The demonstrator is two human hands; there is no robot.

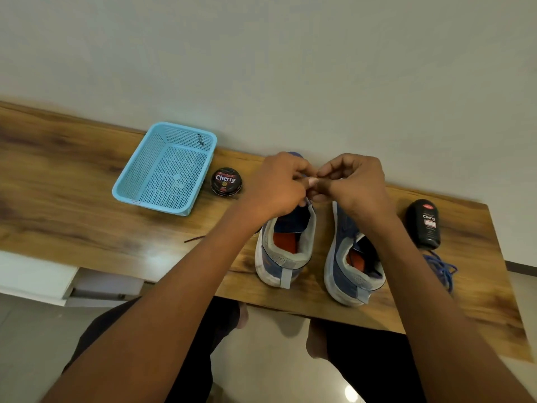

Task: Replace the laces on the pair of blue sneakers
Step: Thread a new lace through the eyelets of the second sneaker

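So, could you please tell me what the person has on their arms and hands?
Nothing shows on them. Both forearms are bare up to the frame's lower edge, with no sleeves in view. The left hand and right hand wear no gloves, and no watch, band or ring is visible.

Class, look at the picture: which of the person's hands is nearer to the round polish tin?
The left hand. It works just right of the round polish tin, over the left sneaker; the right hand lies farther right.
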